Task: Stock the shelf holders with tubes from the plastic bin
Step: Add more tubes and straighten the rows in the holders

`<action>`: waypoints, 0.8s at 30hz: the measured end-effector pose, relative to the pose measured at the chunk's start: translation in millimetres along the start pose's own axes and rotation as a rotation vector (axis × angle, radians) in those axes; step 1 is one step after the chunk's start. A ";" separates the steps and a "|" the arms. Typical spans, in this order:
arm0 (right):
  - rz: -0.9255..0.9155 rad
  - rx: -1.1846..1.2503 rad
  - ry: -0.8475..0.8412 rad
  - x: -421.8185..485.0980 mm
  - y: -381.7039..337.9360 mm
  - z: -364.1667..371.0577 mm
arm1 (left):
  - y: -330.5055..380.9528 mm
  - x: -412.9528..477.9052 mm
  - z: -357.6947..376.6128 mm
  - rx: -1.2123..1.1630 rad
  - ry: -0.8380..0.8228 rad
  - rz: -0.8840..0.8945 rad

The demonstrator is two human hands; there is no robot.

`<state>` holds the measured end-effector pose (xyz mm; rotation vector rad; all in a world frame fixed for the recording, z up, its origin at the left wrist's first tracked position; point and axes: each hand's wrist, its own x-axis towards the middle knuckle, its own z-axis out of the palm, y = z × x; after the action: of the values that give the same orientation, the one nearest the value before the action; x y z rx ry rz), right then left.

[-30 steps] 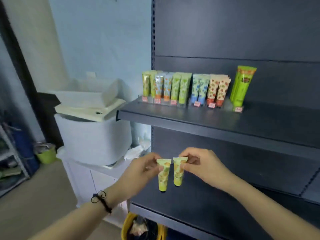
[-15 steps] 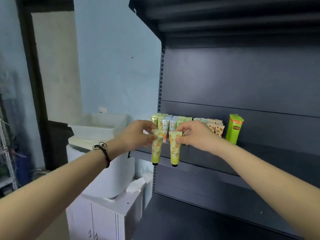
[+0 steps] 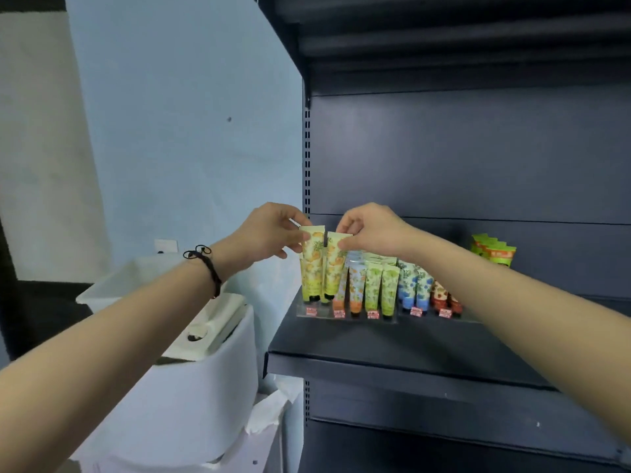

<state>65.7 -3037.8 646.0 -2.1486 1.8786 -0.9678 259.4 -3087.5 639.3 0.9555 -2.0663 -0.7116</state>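
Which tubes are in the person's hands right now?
The two yellow orange-print tubes at the row's left end: the left hand pinches one top, the right hand the other. The other tubes stand unheld in the holder.

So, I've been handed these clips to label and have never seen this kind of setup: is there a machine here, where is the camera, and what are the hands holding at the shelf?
There is no machine: a person works with bare hands, and every picture comes from one wide camera worn on their head, looking forward and down. So the arms reach in from the bottom corners. The left hand, with a dark bracelet on its wrist, pinches the top of one yellow-green tube; the right hand pinches a second tube beside it. Both hang cap down at the left end of a clear holder on the dark shelf. More tubes stand in that holder, taller green ones further right. A white bin sits left of the shelf.
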 end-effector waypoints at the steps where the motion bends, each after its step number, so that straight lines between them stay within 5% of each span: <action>1: 0.013 -0.006 0.005 8.2 2.0 4.7 | -8.6 9.0 -1.1 -0.003 -0.005 0.000; 24: 0.069 -0.215 -0.005 68.7 37.1 83.7 | -115.6 81.9 26.6 -0.040 -0.073 -0.045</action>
<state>80.6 -3135.3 587.9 -2.1775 2.1273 -0.7787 246.8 -3214.6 572.5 0.9687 -2.0915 -0.8193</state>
